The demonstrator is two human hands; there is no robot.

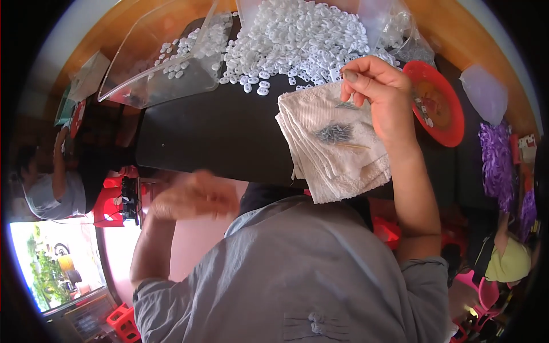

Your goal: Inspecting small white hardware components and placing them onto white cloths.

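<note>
My right hand [384,97] is raised over the far right part of a folded beige cloth [337,174], thumb and fingers pinched together. Whatever they hold, if anything, is too small to name. On the cloth lies a small heap of thin grey metal pins [334,133], with a smaller cluster under my fingers. Beside the heap rests a thin wooden stick [353,146]. My left hand [197,196] is off the table's near edge at the left, smeared by motion, so its fingers cannot be read. Beyond the cloth spreads a large pile of small white plastic oval pieces [297,40].
A clear plastic bin [128,86] lies tipped on the dark table [211,134], more white pieces around its mouth. A red plate [452,114] with a few pieces stands at the right. Purple strands [495,166] hang beyond it. Two other people sit farther off, left and right.
</note>
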